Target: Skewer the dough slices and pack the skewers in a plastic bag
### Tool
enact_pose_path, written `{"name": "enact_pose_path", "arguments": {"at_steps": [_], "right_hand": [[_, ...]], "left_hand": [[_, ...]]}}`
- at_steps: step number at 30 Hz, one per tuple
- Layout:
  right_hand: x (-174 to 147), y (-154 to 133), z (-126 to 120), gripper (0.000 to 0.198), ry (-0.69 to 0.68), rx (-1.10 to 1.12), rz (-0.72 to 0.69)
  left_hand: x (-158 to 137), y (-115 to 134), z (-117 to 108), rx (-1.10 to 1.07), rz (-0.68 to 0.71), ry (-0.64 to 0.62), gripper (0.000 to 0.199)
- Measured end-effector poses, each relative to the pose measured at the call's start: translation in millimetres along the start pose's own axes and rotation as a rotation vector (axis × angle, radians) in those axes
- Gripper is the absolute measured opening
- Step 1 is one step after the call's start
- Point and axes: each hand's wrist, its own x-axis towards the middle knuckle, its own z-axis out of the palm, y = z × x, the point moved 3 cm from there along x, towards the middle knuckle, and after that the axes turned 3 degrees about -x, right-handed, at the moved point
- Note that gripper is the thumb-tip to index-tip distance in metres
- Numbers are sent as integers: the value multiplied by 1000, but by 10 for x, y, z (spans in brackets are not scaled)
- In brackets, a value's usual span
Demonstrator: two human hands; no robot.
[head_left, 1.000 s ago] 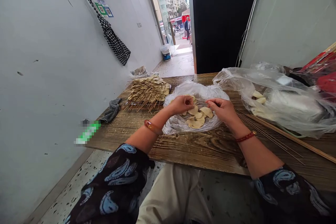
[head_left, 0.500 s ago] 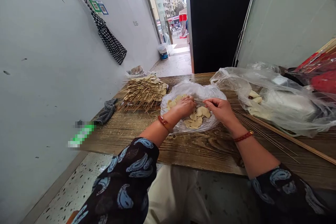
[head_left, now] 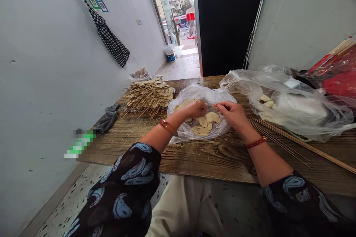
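Observation:
My left hand [head_left: 197,109] is closed, fingers curled down over an opened clear plastic bag [head_left: 178,137] on the table. What it grips is hidden behind the knuckles. Facing it, my right hand [head_left: 232,113] pinches thumb and forefinger together above the bag's right side; anything between the tips is too thin to make out. Pale, thin slices that look like potato [head_left: 213,117] lie loose on the bag under and between both hands. To the left is a heaped pile of skewered slices [head_left: 151,95], its sticks pointing toward me.
Long bare bamboo skewers [head_left: 294,137] lie on the wooden table [head_left: 211,159] at right. Behind them sits a large clear bag [head_left: 303,107] with pale contents, near red packaging [head_left: 340,85]. A grey cloth [head_left: 109,117] rests at the table's left edge, beside the wall.
My left hand has curled its fingers and lifted slightly off the slices. My right hand stays pinched in about the same place. The whole view has shifted a little.

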Motion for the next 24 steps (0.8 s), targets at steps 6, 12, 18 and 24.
{"name": "enact_pose_path", "arguments": {"at_steps": [6, 12, 18, 24], "right_hand": [[6, -25, -42, 33, 29, 20, 1], [48, 52, -92, 31, 132, 3, -15], [53, 23, -211, 31, 282, -41, -27], [44, 3, -293, 32, 386, -167, -69]], "left_hand": [[-106, 69, -65, -623, 9, -107, 13], [-170, -126, 192, -708, -54, 249, 10], [-248, -222, 378, -608, -56, 403, 26], [-323, -179, 376, -486, -41, 437, 17]]}}
